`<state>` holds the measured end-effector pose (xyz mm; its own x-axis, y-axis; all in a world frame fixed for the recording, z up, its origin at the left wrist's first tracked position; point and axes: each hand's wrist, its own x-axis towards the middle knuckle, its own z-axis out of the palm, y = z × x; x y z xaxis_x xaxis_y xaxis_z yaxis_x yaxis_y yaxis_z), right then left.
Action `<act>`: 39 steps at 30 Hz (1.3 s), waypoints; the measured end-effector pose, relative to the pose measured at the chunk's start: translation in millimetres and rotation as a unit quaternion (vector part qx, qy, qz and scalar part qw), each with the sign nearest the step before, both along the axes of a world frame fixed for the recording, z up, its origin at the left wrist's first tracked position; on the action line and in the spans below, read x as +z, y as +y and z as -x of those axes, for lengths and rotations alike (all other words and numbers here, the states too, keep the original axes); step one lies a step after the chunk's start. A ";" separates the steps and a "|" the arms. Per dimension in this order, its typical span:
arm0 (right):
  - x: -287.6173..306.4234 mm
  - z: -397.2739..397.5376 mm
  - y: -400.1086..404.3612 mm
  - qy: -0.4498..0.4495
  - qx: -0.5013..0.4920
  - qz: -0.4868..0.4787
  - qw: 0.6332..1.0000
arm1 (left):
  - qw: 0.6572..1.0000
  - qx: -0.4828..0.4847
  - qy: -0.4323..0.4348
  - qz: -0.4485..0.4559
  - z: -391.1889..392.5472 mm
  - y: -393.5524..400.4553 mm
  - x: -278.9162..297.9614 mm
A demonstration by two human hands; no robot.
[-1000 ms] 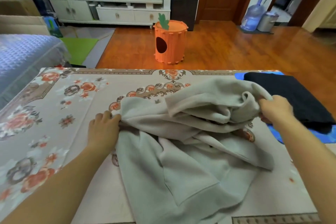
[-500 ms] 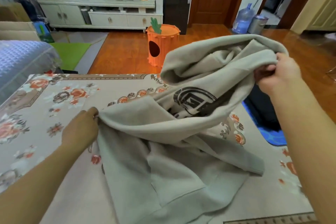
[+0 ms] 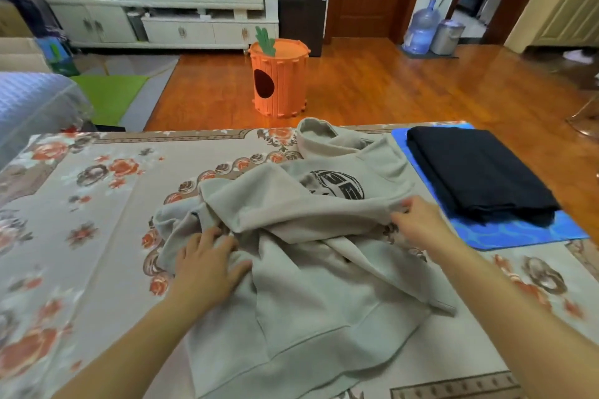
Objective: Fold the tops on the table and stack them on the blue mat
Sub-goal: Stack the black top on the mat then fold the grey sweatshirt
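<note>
Polished wood flooring (image 3: 405, 87) runs behind the worktop (image 3: 97, 204), which wears a floral cloth, and an orange carrot-shaped bin (image 3: 278, 78) stands on the floor at 12 o'clock.

Half a second ago the right hand held the grey hoodie's upper half raised in the air, well above the cloth. Now that part is down on the worktop, and the hood reaches the far edge. The left hand, which was at the garment's left edge, has come in over the bunched cloth nearer the middle.

The grey hoodie (image 3: 308, 269) lies crumpled at the centre of the worktop. Its long axis runs from the hem at 6 o'clock to the hood at 12 o'clock, leaning slightly toward 1 o'clock, with the dark round print facing up.

The left hand (image 3: 207, 266) rests on the hoodie's left side at about 8 o'clock from the print, its fingers (image 3: 207, 235) spread and fairly straight, pressing the bunched fabric. The right hand (image 3: 418, 220) sits at the hoodie's right edge, about 4 o'clock from the print, and its fingers pinch a fold of the grey cloth. Most of the garment lies between the two hands and toward 6 o'clock from them.

At 2 o'clock a folded black top (image 3: 476, 175) lies on the blue mat (image 3: 518, 233), just beside the hoodie's right shoulder.
</note>
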<state>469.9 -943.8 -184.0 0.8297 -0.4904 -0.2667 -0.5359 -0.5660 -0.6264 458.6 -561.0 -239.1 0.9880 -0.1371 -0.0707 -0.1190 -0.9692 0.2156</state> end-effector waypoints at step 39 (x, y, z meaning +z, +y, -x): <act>-37.8 28.2 75.9 0.127 0.316 0.314 0.886 | 0.937 -0.158 0.243 0.197 61.3 -70.9 55.5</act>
<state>441.7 -867.9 -221.8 0.9441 -0.0664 -0.3230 -0.0652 -0.9978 0.0144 397.3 -631.9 -183.5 0.7578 -0.5275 -0.3841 -0.1815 -0.7358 0.6524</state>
